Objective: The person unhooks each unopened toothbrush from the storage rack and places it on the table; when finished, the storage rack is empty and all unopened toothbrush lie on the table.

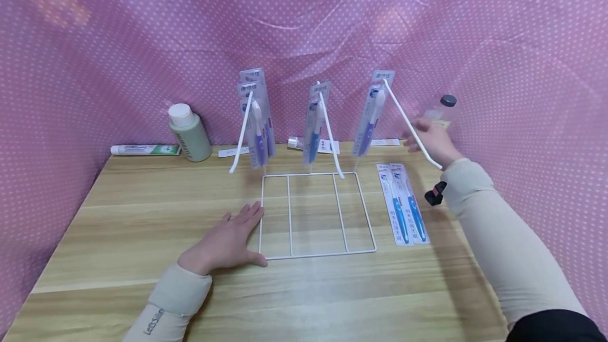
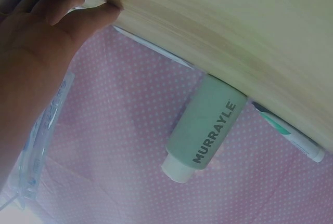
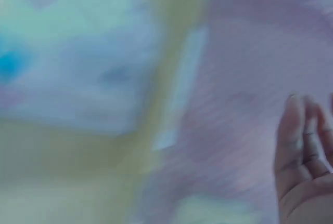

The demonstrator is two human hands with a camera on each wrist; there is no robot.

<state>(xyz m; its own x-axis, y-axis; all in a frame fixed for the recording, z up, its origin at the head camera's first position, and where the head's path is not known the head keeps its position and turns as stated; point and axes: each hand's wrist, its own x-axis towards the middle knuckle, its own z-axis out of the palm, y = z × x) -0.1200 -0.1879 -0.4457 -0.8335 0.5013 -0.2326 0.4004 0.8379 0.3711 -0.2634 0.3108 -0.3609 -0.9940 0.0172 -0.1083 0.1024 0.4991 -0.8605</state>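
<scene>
A white wire display rack (image 1: 319,256) stands on the table, its three prongs pointing forward. Packaged toothbrushes hang from them: two purple ones (image 1: 259,144) at left, a blue one (image 1: 314,139) in the middle, a purple one (image 1: 367,133) at right. My left hand (image 1: 225,241) lies with spread fingers on the table, fingertips and thumb at the rack's left base wire. My right hand (image 1: 434,141) reaches past the right prong, close to a clear bottle (image 1: 440,112) with a dark cap. In the right wrist view its fingers (image 3: 290,135) are extended, nothing between them.
Two packaged blue toothbrushes (image 1: 402,205) lie side by side right of the rack. Along the back stand a green MURRAYLE bottle (image 2: 210,125) and lie a toothpaste tube (image 1: 144,150), a second tube (image 1: 328,146) and flat white packs (image 1: 233,152). A pink dotted cloth (image 1: 304,25) encloses the table.
</scene>
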